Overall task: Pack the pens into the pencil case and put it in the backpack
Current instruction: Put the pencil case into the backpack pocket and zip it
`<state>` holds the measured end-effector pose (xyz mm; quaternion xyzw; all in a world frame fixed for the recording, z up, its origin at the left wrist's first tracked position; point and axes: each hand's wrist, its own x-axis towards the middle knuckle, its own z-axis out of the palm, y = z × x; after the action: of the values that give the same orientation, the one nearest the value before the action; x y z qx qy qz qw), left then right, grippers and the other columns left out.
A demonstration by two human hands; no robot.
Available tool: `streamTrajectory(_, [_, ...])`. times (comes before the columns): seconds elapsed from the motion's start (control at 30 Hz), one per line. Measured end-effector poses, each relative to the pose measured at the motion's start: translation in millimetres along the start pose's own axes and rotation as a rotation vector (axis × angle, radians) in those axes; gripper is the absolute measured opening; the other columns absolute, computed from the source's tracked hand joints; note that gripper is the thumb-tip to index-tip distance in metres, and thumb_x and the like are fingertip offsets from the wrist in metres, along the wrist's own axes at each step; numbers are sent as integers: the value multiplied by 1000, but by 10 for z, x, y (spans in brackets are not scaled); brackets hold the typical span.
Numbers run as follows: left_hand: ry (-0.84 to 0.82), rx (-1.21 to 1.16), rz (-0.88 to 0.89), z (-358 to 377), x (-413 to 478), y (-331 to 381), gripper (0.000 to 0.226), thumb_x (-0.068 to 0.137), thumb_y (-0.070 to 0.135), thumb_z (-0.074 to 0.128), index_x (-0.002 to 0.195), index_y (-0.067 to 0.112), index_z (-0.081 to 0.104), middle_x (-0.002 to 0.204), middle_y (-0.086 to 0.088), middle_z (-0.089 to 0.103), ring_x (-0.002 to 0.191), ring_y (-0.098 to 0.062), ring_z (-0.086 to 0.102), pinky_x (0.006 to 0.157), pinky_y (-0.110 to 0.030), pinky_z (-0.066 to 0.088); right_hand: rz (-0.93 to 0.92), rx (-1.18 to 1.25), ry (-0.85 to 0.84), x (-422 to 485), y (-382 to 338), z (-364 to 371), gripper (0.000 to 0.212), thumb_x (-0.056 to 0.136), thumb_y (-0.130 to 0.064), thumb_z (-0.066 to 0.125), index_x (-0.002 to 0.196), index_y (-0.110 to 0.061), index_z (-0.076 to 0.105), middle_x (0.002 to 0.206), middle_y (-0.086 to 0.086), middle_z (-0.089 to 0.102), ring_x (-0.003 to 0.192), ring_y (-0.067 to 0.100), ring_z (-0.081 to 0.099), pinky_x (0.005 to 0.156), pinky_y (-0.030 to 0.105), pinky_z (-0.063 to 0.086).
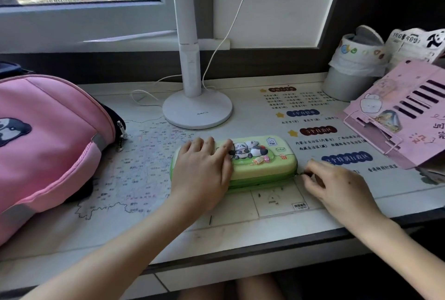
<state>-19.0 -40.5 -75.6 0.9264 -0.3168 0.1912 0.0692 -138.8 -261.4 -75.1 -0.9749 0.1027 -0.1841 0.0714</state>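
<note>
Green, the pencil case [262, 167] lies on the desk [240, 227] under the left hand [202, 169], whose straight fingers [207, 146] press its lid flat; the right hand [337, 186] pinches the zip pull [304, 174] at its right corner. No pens show. A pen caught in the seam could jam the zip; a lighter press could let the case skid.

Green pencil case [265, 163] lies mid-counter [240, 225]. Left hand [202, 172] rests flat on its left half, fingers [204, 146] straight. Right hand [337, 189] at its near-right corner, pinching the zip pull [304, 174]. Pink backpack [48, 145] at left; white lamp base [197, 110] just beyond the case.
</note>
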Motion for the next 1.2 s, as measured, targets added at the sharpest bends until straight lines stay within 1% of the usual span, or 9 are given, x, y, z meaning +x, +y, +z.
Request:
streamTrajectory(0.27, [-7,-4,14,-9,1,-12,47,90,37,15,126,26,43,108,-6,59,97,-29,49,86,-38,37,-44,-56,42,298,202,157,27,82,-12,65,62,-14,46,53,-6,43,46,18,40,40,22,20])
streamTrajectory(0.43, [14,-27,14,-2,-6,-16,45,91,37,19,124,24,47,105,-7,60,94,-28,50,84,-38,39,-212,17,-229,983,250,292,10,90,-17,54,88,-10,61,85,6,64,82,25,57,66,35,42])
streamTrajectory(0.5, [31,-44,20,6,-1,-14,44,91,36,22,123,23,49,106,-8,62,94,-29,52,84,-38,41,-220,80,-354,1154,250,246,8,91,-20,54,90,-20,62,94,1,64,92,21,56,76,34,44])
streamTrajectory(0.6, [46,-63,48,5,1,-33,43,91,36,24,122,24,52,109,-8,63,97,-28,55,85,-37,45,-140,316,-329,1223,139,72,8,89,-38,53,93,-41,59,102,-16,58,99,6,55,80,27,45])
streamTrajectory(0.67, [40,-75,74,-3,13,-63,43,92,37,24,123,25,51,111,-7,64,101,-28,56,88,-36,45,-147,546,-408,1128,-101,-52,31,79,-64,50,108,-55,53,110,-31,53,104,-6,52,79,18,42])
streamTrajectory(0.77, [40,-159,126,-32,42,-134,44,92,36,25,123,24,54,118,-6,64,109,-26,57,93,-35,44,-308,293,-659,879,-478,-30,89,55,-82,55,131,-64,13,127,-30,35,117,-1,39,91,20,34])
streamTrajectory(0.83, [35,-290,120,-69,52,-190,40,92,34,31,118,23,58,121,-2,64,113,-22,56,93,-32,42,-381,65,-583,728,-567,73,107,51,-81,56,136,-58,-4,135,-18,32,121,8,32,96,28,28])
streamTrajectory(1.03, [134,-245,-5,-211,-111,-405,28,84,16,55,111,15,63,111,-6,66,104,-29,57,88,-38,44,-227,-1,-391,512,-354,84,101,53,-88,41,137,-55,-3,135,-6,39,114,15,42,82,31,37])
streamTrajectory(1.2, [172,18,-118,-552,-307,-637,31,80,21,61,111,18,62,117,-12,63,112,-32,54,106,-52,32,119,-195,-379,671,-255,-44,98,63,-78,52,144,-40,12,137,11,41,111,29,51,89,41,45])
